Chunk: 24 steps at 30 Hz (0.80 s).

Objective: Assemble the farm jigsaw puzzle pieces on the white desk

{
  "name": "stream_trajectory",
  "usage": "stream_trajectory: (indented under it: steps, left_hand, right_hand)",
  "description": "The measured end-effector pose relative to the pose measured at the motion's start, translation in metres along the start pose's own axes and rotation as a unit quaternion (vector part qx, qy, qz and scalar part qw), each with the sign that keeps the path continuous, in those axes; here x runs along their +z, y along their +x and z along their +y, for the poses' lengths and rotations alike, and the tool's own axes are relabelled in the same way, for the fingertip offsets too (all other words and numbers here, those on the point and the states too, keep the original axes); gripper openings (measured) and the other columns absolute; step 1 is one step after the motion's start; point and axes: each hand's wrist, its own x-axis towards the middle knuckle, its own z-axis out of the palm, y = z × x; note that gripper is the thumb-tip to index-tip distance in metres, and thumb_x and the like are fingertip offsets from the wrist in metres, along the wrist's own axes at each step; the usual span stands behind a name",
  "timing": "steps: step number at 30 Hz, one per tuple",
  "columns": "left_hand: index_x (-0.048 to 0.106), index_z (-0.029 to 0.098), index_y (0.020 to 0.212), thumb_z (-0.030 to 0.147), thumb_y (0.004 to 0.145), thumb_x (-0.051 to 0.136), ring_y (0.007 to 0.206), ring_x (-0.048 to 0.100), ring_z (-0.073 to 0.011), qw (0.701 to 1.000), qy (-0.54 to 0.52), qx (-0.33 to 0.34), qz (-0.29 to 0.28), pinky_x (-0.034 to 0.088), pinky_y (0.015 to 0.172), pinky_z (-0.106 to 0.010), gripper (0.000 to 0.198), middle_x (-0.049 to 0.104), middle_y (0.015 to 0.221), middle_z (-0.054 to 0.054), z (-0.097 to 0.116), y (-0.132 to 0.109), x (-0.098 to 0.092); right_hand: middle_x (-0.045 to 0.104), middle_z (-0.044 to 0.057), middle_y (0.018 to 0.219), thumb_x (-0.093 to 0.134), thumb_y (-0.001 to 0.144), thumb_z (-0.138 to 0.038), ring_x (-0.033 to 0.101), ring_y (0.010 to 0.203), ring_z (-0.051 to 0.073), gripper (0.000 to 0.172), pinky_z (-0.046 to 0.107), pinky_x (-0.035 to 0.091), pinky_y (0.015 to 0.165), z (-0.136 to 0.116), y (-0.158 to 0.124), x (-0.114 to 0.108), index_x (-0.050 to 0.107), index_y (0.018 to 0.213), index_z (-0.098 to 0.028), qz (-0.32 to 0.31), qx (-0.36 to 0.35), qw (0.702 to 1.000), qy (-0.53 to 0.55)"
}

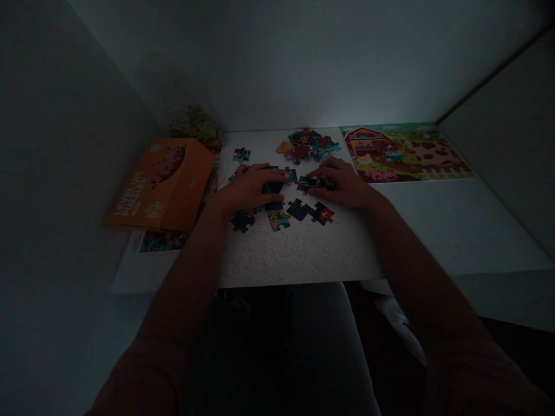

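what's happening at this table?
A person is handling jigsaw pieces with both bare hands. The left hand is spread over a cluster of dark pieces; the right hand has its fingers at another dark piece, though its grip is unclear in the dim light. A few loose pieces lie nearer the person, and a mixed pile sits beyond the hands. An orange puzzle box is at left, a farm picture at right.

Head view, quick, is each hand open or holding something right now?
Left hand: open, spread over puzzle pieces.
Right hand: partly curled at a dark puzzle piece; whether it grips it cannot be told.
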Motion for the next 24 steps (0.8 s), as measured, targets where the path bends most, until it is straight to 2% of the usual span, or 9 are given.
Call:
stream_trajectory:
  steps: [4,6,9,12,17,24]
  left_hand:
    - [0.084,0.043,0.167,0.058,0.105,0.087,0.175,0.067,-0.0418,0.999,-0.019,0.019,0.017,0.035,0.158,-0.071,0.064,0.084,0.176,-0.007,0.003,0.001,0.0]
    - [0.087,0.04,0.161,0.06,0.102,0.09,0.165,0.073,-0.0403,0.999,-0.03,0.02,0.036,0.043,0.154,-0.066,0.062,0.084,0.171,-0.01,0.003,0.002,0.0]
    - [0.086,0.036,0.158,0.067,0.097,0.095,0.168,0.07,-0.0428,0.997,-0.017,-0.02,0.066,0.047,0.151,-0.066,0.069,0.076,0.176,-0.014,-0.001,0.002,0.0]
    - [0.082,0.035,0.16,0.075,0.095,0.094,0.166,0.068,-0.0451,0.995,0.006,-0.07,0.066,0.046,0.151,-0.069,0.077,0.074,0.177,-0.016,-0.009,-0.001,-0.003]
    - [0.085,0.032,0.153,0.068,0.106,0.081,0.161,0.071,-0.0434,0.991,0.024,-0.095,0.093,0.055,0.142,-0.063,0.06,0.081,0.167,-0.017,-0.028,-0.003,-0.008]
    - [0.088,0.031,0.143,0.059,0.109,0.077,0.141,0.079,-0.0384,0.98,0.029,-0.111,0.162,0.062,0.136,-0.061,0.046,0.086,0.15,-0.017,-0.044,0.005,0.001]
  right_hand:
    - [0.079,0.021,0.151,0.085,0.114,-0.069,0.075,0.144,0.049,0.053,0.072,0.059,0.129,0.004,0.001,0.001,0.095,0.149,-0.03,0.007,-0.012,1.0,0.005]
    - [0.08,0.019,0.152,0.088,0.112,-0.072,0.076,0.143,0.049,0.049,0.071,0.061,0.128,0.005,0.0,0.0,0.096,0.143,-0.034,0.008,-0.012,1.0,0.007]
    - [0.079,0.018,0.154,0.092,0.11,-0.071,0.076,0.144,0.051,0.045,0.074,0.06,0.129,0.005,0.0,-0.001,0.095,0.138,-0.036,0.007,-0.015,1.0,0.006]
    - [0.078,0.018,0.154,0.093,0.109,-0.07,0.076,0.144,0.052,0.044,0.078,0.059,0.13,0.005,-0.001,-0.001,0.094,0.137,-0.036,0.006,-0.015,1.0,0.002]
    - [0.077,0.017,0.152,0.095,0.11,-0.072,0.075,0.144,0.051,0.043,0.078,0.059,0.132,0.008,-0.001,-0.002,0.094,0.135,-0.038,0.007,-0.011,1.0,0.016]
    - [0.074,0.014,0.146,0.105,0.099,-0.072,0.075,0.141,0.048,0.048,0.074,0.062,0.131,0.01,-0.003,-0.009,0.097,0.132,-0.039,0.016,-0.003,0.999,0.029]
